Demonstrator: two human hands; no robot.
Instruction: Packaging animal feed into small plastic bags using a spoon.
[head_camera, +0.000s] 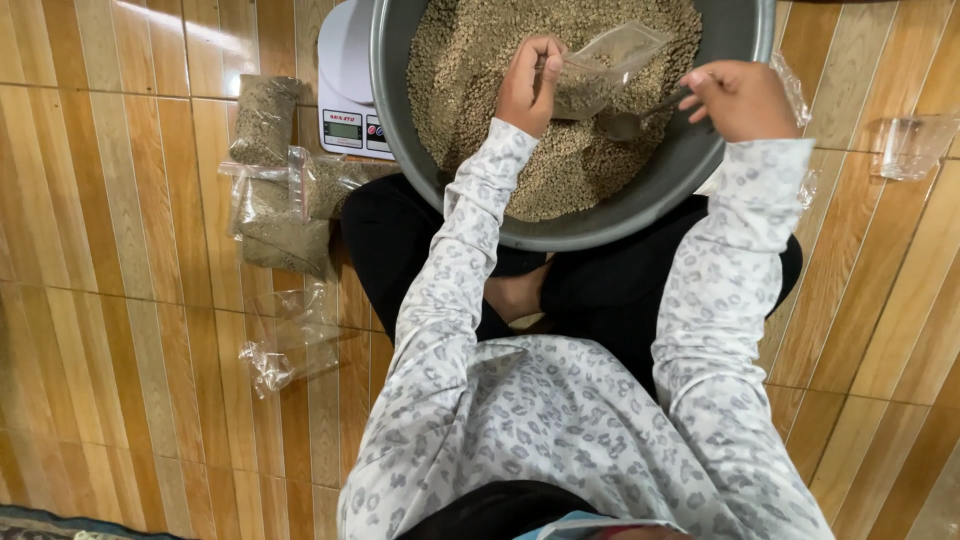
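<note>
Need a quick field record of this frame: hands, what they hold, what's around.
left hand: holds a clear bag open over the basin
right hand: holds a metal spoon, its bowl at the bag's mouth
basin: grey, round, holds pale green-brown grains
scale: white, left of the basin, partly under it
filled bags: stacked on the floor, left of the person
empty bags: crumpled on the floor, lower left
floor: wood-pattern planks

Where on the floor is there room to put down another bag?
Bare floor lies left of the filled bags, and more at lower right, below the empty bag. It is crowded around the basin, where the left hand holds a bag and the right hand a spoon, beside the scale.
</note>
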